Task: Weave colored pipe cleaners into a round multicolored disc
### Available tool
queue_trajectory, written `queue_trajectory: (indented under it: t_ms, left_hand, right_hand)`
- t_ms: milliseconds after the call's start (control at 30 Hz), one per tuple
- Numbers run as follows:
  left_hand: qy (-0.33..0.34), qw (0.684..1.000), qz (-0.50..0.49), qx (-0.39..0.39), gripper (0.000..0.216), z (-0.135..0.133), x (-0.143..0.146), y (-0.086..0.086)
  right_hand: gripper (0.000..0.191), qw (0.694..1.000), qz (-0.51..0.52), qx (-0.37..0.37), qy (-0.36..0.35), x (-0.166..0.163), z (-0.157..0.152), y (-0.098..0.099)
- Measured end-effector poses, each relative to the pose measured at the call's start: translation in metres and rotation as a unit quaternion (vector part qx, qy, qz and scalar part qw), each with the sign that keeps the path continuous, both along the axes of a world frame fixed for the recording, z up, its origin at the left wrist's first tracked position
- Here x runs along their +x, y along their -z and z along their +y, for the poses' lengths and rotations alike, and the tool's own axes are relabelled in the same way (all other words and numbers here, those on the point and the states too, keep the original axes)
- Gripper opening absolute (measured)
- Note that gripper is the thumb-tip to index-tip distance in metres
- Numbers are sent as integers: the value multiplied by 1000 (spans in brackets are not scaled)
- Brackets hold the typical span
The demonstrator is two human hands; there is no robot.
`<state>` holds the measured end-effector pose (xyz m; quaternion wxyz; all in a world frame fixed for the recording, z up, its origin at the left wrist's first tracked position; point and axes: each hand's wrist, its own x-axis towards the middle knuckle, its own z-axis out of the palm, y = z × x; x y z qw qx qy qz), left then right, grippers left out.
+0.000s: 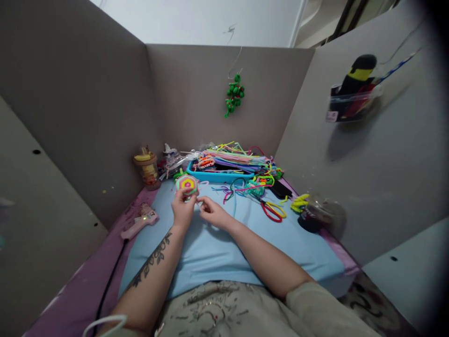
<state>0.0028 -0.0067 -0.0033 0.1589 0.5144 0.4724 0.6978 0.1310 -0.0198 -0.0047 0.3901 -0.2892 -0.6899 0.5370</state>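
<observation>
My left hand (182,208) is closed on a small hexagonal woven piece (187,184) with green, pink and yellow rings, held up above a light blue pad (217,248). My right hand (212,213) sits just to its right, fingers pinched together on a thin pale strand that runs toward the woven piece. Both forearms rest on the pad.
A blue tray (219,177) piled with coloured pipe cleaners stands at the back. Red-and-yellow scissors (272,209) lie right of the hands, a pink glue gun (140,223) to the left, a jar (147,169) in the corner, a clear lidded container (321,213) at right. Grey partition walls enclose the desk.
</observation>
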Motion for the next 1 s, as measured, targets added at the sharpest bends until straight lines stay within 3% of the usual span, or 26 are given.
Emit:
queue_trajectory:
  t_ms: [133,267,333,400,500,567,633,700,867,1000]
  left_hand:
    - [-18,991,-126,-31,32,8,-11,-3]
    - [-32,979,-197,-38,35,15,-21,-3]
    - [-20,976,-214,-37,37,16,-21,-3]
    - [3,975,-219,-37,39,16,-19,-2]
    - [45,978,-197,-48,39,14,-12,-1]
    - [88,977,-181,-65,39,12,-7,-1]
    - [132,974,-166,-77,38,9,-2,0]
    - [164,971,-154,-77,37,7,1,0]
    - [209,965,-124,-102,39,2,3,0]
    - [239,958,-109,-118,42,3,1,1]
  right_hand:
    - [43,983,-101,115,-100,10,-6,-9]
    - [42,961,-100,78,-244,24,-5,-16]
    - [44,960,-87,47,-262,30,-1,-17]
    - [40,974,-62,39,-214,32,5,-17]
    - [33,997,2,72,-19,28,12,-14]
    - [27,983,32,112,140,24,15,-12]
    - [20,957,23,158,241,20,16,-10]
    - [17,945,-8,194,264,19,16,-10]
    - [15,954,-67,203,211,23,15,-16]
    - [14,949,-75,224,208,28,17,-17]
